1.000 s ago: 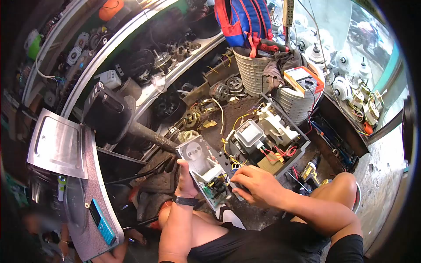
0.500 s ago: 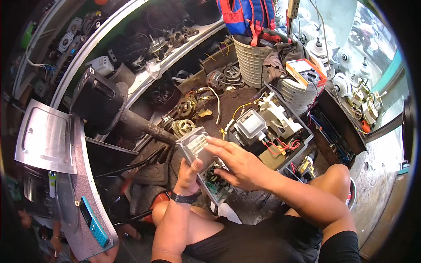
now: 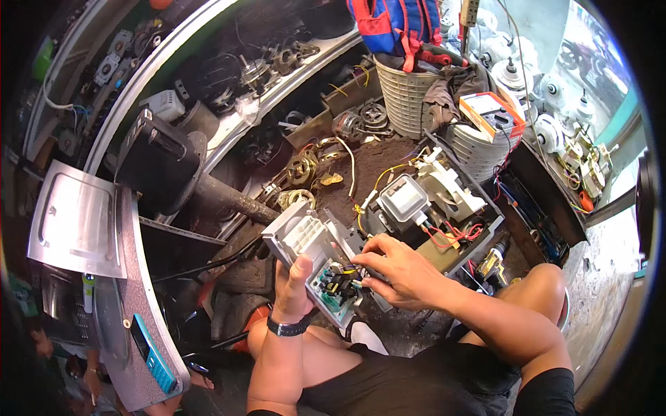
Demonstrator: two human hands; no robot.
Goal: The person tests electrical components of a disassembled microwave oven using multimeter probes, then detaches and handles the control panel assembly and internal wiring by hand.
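My left hand [image 3: 293, 295] grips the near-left edge of a control panel [image 3: 281, 236] from an opened appliance, thumb over its rim, holding it tilted above my lap. White plastic keys or ribs show on the panel's inner face. A green circuit board [image 3: 331, 299] with dark components and a few thin wires is fixed to its lower half. At the board's right side my right hand [image 3: 399, 274] has its fingers curled in a pinch beside the wires; what lies between the fingertips is too small to make out. Beyond it sits an opened metal appliance chassis [image 3: 489, 222] containing a transformer-like part.
A drill [image 3: 491, 262] lies right of the chassis. Motor parts [image 3: 302, 166] are on the floor ahead. Behind stand a ribbed basket [image 3: 402, 97] with a backpack [image 3: 395, 28] and an orange-white box [image 3: 489, 114]. A blue phone [image 3: 154, 353] lies on the left counter.
My right hand has come down from the panel's white ribs to the circuit board, and its fingers have curled in. The panel is turned so the board shows more.
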